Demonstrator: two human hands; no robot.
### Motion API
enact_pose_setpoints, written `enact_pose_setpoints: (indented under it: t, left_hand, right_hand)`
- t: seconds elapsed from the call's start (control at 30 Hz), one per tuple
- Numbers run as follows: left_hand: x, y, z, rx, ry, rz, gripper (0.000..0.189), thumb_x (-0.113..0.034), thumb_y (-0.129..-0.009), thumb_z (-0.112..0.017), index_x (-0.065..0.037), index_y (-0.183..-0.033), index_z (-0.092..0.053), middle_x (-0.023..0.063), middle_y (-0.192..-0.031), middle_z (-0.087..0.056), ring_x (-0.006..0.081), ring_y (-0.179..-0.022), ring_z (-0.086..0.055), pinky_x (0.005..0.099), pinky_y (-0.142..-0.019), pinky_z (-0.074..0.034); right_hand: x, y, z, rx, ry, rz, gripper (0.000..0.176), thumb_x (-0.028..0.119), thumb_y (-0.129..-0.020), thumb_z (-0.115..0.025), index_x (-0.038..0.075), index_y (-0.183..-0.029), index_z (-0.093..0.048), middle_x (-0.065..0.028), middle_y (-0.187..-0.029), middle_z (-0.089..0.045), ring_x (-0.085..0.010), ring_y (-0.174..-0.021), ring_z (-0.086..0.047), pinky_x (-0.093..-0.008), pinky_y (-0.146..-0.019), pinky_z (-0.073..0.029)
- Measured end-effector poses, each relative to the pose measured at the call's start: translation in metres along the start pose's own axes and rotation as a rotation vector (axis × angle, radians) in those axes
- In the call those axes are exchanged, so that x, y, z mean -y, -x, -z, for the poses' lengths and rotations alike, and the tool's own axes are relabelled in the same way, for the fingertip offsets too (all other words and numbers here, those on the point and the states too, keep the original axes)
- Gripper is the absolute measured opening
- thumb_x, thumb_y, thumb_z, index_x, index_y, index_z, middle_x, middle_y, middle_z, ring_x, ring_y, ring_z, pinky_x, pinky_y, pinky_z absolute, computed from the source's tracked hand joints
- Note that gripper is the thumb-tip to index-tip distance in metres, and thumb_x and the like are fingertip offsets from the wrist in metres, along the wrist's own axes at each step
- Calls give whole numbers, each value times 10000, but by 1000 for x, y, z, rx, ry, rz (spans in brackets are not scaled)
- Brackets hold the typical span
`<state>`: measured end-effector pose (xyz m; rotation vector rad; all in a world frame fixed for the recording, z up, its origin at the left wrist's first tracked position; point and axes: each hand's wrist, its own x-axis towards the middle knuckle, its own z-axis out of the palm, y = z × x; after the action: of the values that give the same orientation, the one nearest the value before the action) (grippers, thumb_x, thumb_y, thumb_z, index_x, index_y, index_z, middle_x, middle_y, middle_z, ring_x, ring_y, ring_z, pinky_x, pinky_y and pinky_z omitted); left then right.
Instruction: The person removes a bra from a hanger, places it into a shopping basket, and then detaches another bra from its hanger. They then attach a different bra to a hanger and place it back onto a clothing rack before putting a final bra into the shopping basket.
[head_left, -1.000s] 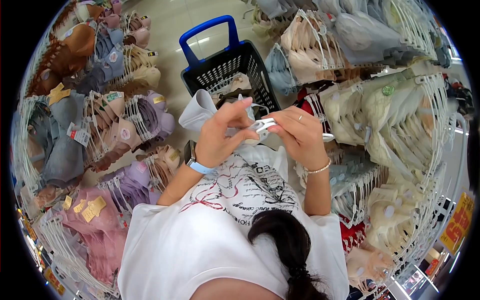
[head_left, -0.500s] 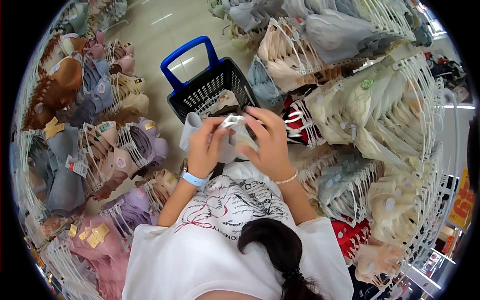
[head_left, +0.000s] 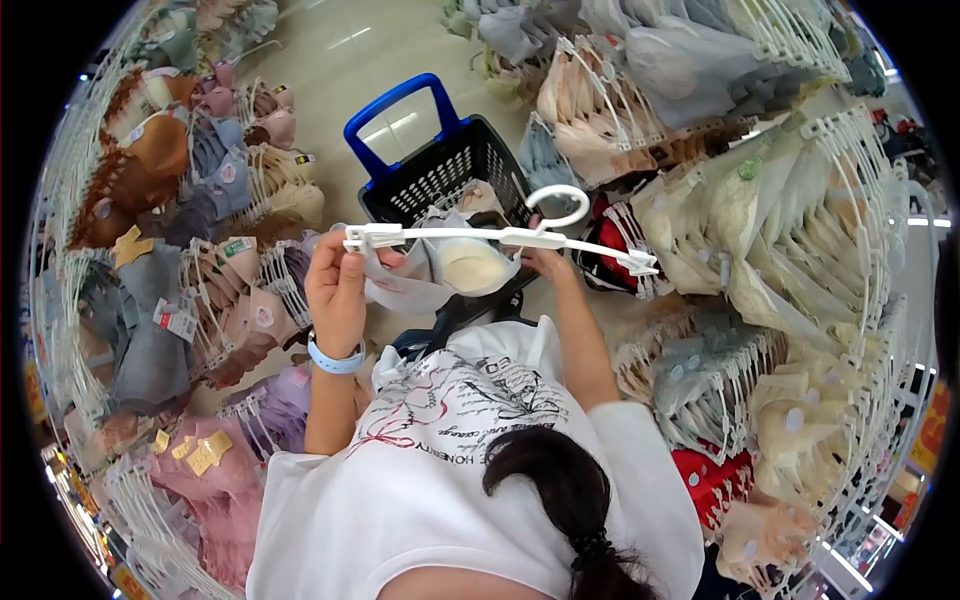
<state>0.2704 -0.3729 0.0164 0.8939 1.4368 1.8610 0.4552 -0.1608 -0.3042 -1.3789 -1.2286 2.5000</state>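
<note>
Lighting is bright and even, coming from overhead. I note pale streaks of glare on the floor (head_left: 385,125) and a flared light strip (head_left: 925,222) at the right edge. Shadows are soft and faint. Fisheye distortion is strong: the racks (head_left: 800,200) bow toward a black circular border. The white hanger (head_left: 470,234) before me is crisp, without motion blur, while detail softens at the rim.

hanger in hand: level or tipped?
Roughly level, right end a bit lower. The white hanger spans sideways, left hand at its left end, right hand below the hook; a pale garment hangs under it.
</note>
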Motion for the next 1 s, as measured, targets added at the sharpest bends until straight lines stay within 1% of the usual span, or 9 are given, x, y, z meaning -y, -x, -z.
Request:
enact_pose_setpoints:
  t: [0.07, 0.13, 0.2, 0.27, 0.4, 0.53, 0.67, 0.83, 1.0]
  left_hand:
    - [-5, 1, 12, -30, 14, -48, 237, -185, -874, -424, 0, -1024, -427, 116, -813, -586, 170, -744, -573, 257, -648, -465]
    - [-6, 9, 31, -134, 89, -29, 234, -177, -878, -412, 0, -1031, -422, 117, -806, -583, 170, -744, -567, 265, -667, -461]
    - [-6, 14, 43, -237, 67, -74, 224, -169, -878, -407, -3, -1028, -419, 120, -800, -579, 165, -723, -560, 273, -673, -459]
    - [-7, 23, 60, -374, 34, -71, 219, -197, -874, -424, -20, -1002, -418, 94, -787, -557, 167, -717, -533, 300, -694, -445]
    - [2, 36, 87, -597, 155, -139, 221, -195, -876, -418, -20, -1010, -405, 102, -827, -561, 163, -723, -537, 290, -685, -455]
    - [8, 32, 87, -585, 217, -179, 219, -203, -872, -429, -46, -1015, -377, 108, -840, -548, 191, -769, -531, 348, -755, -442]
    - [25, 20, 90, -550, 345, -189, 217, -200, -872, -426, -51, -1020, -373, 119, -883, -540, 203, -812, -522, 373, -789, -426]
    - [35, 11, 76, -423, 340, -163, 203, -206, -893, -374, -46, -1018, -386, 113, -882, -537, 185, -802, -504, 320, -750, -405]
    - [45, 15, 80, -413, 269, -132, 211, -208, -896, -367, -44, -1027, -385, 121, -923, -533, 181, -865, -497, 314, -775, -401]
  right_hand:
    - [31, -2, -39, 587, -309, -24, 544, 547, -834, -291, 65, -812, -542, -3, -750, -530, -94, -630, -503, -231, -596, -445]
    - [67, 22, -88, 280, -193, 274, 332, 344, -870, -408, 55, -784, -547, -13, -747, -537, -90, -651, -510, -229, -596, -445]
    - [90, 24, -99, 376, -321, 473, 181, 188, -853, -454, 33, -812, -539, -35, -739, -532, -123, -663, -513, -236, -599, -439]
    - [122, 73, -109, 305, -89, 748, 197, 215, -852, -464, 42, -784, -527, -33, -726, -521, -130, -678, -500, -263, -644, -428]
    - [149, 114, -98, 508, -796, 817, 212, 274, -847, -451, 74, -864, -517, -30, -779, -539, -145, -778, -503, -352, -761, -401]
    - [177, 151, -106, 538, -261, 835, 190, 188, -876, -413, 21, -912, -497, -105, -953, -543, -181, -826, -520, -340, -777, -411]
    - [191, 164, -127, 436, -263, 881, 321, 190, -862, -441, -8, -1110, -392, -133, -1061, -502, -212, -933, -513, -333, -816, -411]
    - [195, 179, -147, 423, -118, 824, 785, 259, -569, -767, 4, -1176, -340, -148, -1144, -465, -184, -911, -526, -288, -780, -411]
    - [190, 202, -161, 429, -35, 941, 500, 182, -666, -704, -15, -1053, -456, -151, -1010, -557, -159, -748, -579, -276, -718, -449]
